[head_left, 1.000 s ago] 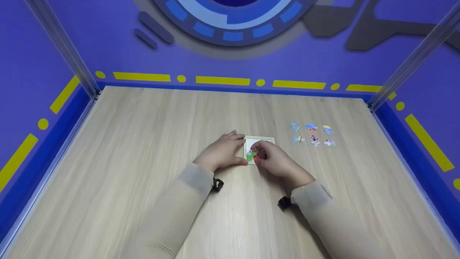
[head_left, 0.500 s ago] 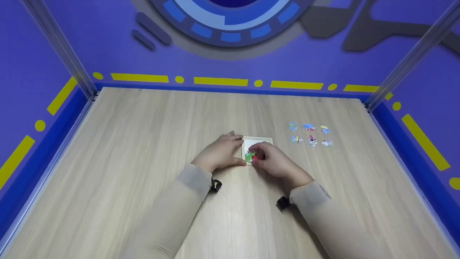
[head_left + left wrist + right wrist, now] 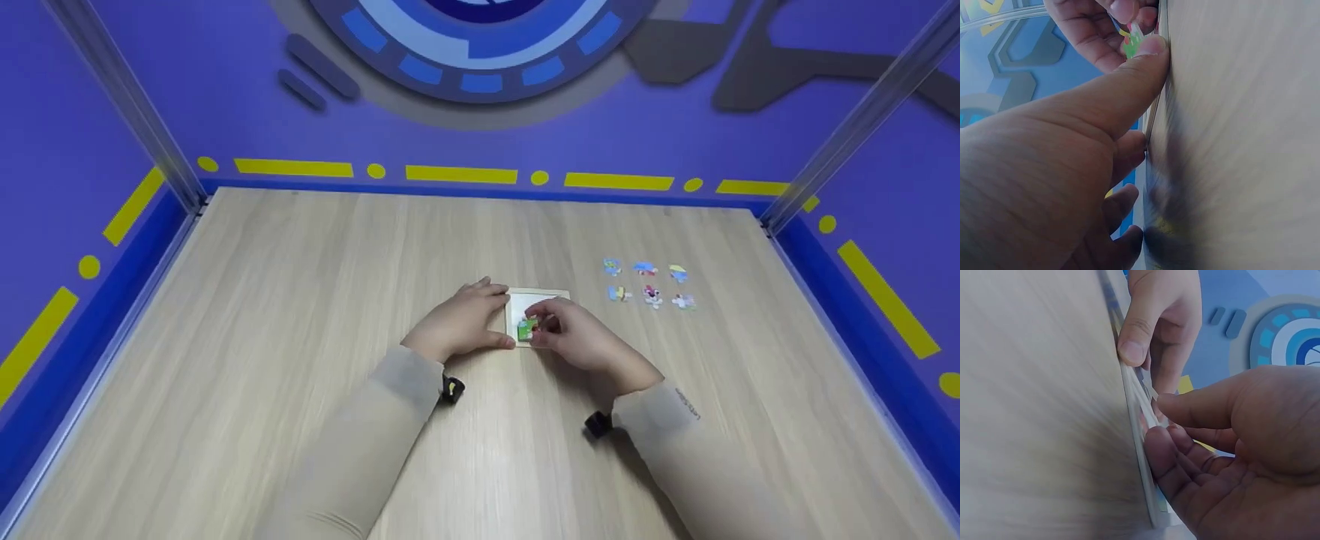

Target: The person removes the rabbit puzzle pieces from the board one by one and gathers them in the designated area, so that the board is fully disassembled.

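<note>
A small shallow frame (image 3: 538, 291) with a white inside lies on the table between the hands. My left hand (image 3: 463, 321) rests at its left side, thumb and fingers spread along the edge; the left wrist view shows that thumb (image 3: 1137, 70) against the rim. Over the frame, my right hand (image 3: 581, 336) pinches a green puzzle piece (image 3: 525, 328) near the lower left corner. From the right wrist, the pinched piece (image 3: 1144, 405) looks tilted, its edge raised from the frame (image 3: 1135, 433). The right fingers cover part of the frame.
To the right of the frame, several loose puzzle pieces lie in two rows on the wooden table, among them a blue and red piece (image 3: 645, 268) and a red and white one (image 3: 652, 297). Blue walls (image 3: 450, 139) stand behind and beside the table.
The green piece in my right hand has shifted slightly to the right and tilted, away from the frame's left edge. My left hand stays at the frame's side.
</note>
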Tool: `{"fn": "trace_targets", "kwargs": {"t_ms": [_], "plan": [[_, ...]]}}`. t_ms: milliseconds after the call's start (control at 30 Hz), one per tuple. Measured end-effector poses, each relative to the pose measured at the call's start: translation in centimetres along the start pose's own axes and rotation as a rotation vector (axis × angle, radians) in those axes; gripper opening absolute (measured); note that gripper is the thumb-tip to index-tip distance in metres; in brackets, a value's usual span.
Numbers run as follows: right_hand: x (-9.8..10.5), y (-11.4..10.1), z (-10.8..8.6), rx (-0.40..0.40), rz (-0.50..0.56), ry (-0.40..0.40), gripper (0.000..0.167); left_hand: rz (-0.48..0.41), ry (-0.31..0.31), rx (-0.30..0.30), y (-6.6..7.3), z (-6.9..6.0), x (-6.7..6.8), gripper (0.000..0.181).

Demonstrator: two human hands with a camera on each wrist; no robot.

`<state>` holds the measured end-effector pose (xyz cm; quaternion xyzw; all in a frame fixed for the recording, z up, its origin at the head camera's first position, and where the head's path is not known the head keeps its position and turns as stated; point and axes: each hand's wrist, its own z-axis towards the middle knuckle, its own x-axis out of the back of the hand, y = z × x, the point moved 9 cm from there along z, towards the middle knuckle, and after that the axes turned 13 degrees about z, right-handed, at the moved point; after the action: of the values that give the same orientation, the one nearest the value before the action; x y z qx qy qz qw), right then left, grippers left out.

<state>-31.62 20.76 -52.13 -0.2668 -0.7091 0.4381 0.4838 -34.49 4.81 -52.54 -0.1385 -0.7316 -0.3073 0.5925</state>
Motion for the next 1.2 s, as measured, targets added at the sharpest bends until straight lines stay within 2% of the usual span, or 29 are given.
{"fn": "trace_targets", "kwargs": {"t_ms": [200, 467, 967, 1200], "plan": [[0.4, -0.2, -0.4, 0.029, 0.0, -0.002, 0.038, 0.014, 0.008, -0.008, 0.0, 0.2, -0.1, 0.09], [2.1, 0.3, -1.5, 0.042, 0.02, 0.012, 0.038, 0.019, -0.007, -0.004, 0.1, 0.2, -0.3, 0.091], [7.1, 2.2, -3.7, 0.045, -0.104, 0.06, 0.048, -0.008, -0.014, 0.018, -0.1, 0.1, -0.2, 0.09], [9.3, 3.3, -4.9, 0.025, -0.165, 0.089, 0.045, -0.017, -0.013, 0.02, 0.0, 0.0, -0.1, 0.089]]}}
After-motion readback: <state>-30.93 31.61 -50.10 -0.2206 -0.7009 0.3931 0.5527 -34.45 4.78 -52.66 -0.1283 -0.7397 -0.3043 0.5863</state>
